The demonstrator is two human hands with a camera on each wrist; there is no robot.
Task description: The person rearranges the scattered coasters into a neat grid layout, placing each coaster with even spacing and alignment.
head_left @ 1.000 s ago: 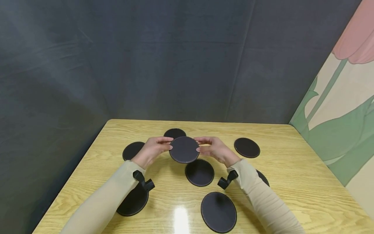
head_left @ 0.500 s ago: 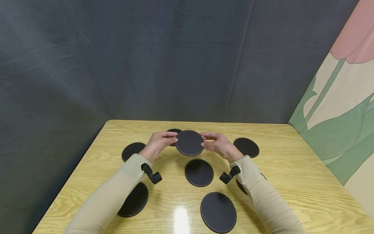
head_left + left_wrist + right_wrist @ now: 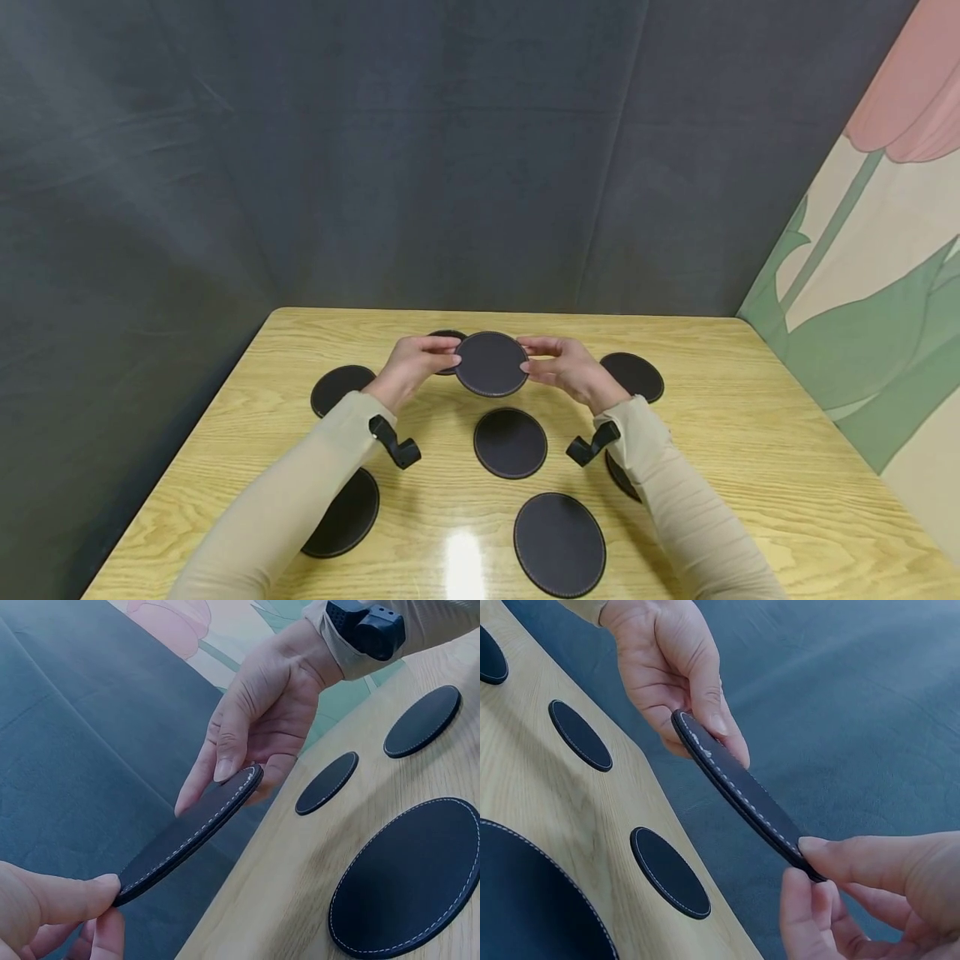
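A round black coaster (image 3: pixel 491 364) with pale stitching round its rim is held up above the table, tilted. My left hand (image 3: pixel 413 367) pinches its left edge between thumb and fingers. On the opposite edge, my right hand (image 3: pixel 568 368) grips it the same way. The left wrist view gives the coaster (image 3: pixel 191 829) nearly edge-on, with the thumbs on its upper face. Below it on the table lies another black coaster (image 3: pixel 511 443). One more coaster (image 3: pixel 446 334) at the back is partly hidden behind the held one.
Further coasters lie flat on the wooden table (image 3: pixel 442 500): a left one (image 3: pixel 339 388), a front left one (image 3: pixel 347 517), a front one (image 3: pixel 559 544), a back right one (image 3: pixel 633 375), and one (image 3: pixel 621 477) mostly under the right sleeve. A dark curtain (image 3: pixel 450 167) hangs behind the table.
Both hands have moved the held coaster slightly right and away, mostly in the first half second. It uncovers more of the middle coaster and overlaps the back one. The other coasters stay put.
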